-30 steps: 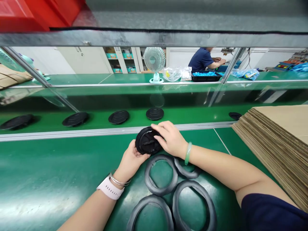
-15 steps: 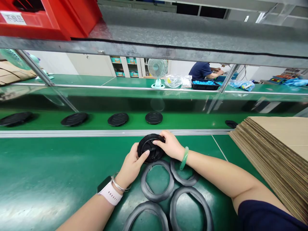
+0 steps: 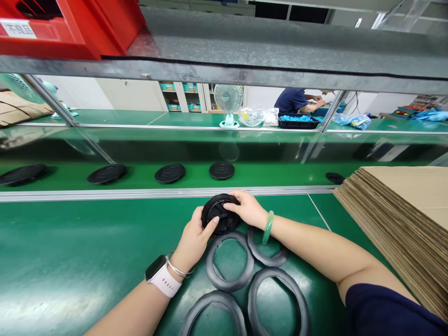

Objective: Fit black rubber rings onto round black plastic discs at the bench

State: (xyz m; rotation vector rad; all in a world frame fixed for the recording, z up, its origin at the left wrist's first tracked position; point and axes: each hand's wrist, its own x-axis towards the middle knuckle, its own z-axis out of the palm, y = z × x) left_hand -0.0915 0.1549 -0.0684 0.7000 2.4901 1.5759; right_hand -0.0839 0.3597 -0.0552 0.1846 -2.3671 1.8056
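Both hands are on one black part (image 3: 221, 215), held in front of me, just short of the rail (image 3: 140, 193). My left hand (image 3: 192, 237) grips its left side: thumb flat on the recessed face, fingers curled at the rim and partly hidden. My right hand (image 3: 248, 210) pinches the far right edge, thumb on the face, fingertips behind the rim and out of view. The part therefore lies between the two thumbs and the fingers, face tilted towards me; whether it touches the table (image 3: 105, 233) I cannot tell. Four grey rings (image 3: 210, 268) lie on the table at the near side of the part, two farther and two nearer. Beyond the rail, black discs (image 3: 170, 173) are spaced along the green strip (image 3: 280, 175). A cardboard stack (image 3: 395, 233) stands at right.
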